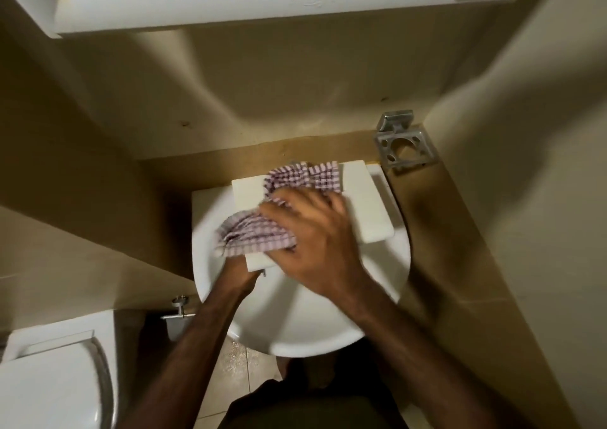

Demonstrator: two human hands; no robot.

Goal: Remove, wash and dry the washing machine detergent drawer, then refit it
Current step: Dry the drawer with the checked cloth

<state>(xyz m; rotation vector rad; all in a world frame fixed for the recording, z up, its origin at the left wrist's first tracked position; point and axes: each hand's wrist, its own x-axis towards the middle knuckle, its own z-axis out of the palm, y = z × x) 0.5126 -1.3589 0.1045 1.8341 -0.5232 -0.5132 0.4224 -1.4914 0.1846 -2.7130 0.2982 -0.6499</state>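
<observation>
The white drawer (361,205) lies flat across the back of the sink (295,323). The right hand (315,241) presses a checked cloth (256,231) onto the drawer, its grip closed over the bunched fabric. The left hand (236,272) grasps the drawer's near edge from below. A metal holder (405,147) sits behind the sink, to its right.

Under your right hand (315,238) is a woven checked cloth (262,231). It lies on a smooth, matt white drawer (364,205), probably plastic, over the glossy white sink (295,326). Beyond the sink sits a dull metal holder (405,146).
</observation>
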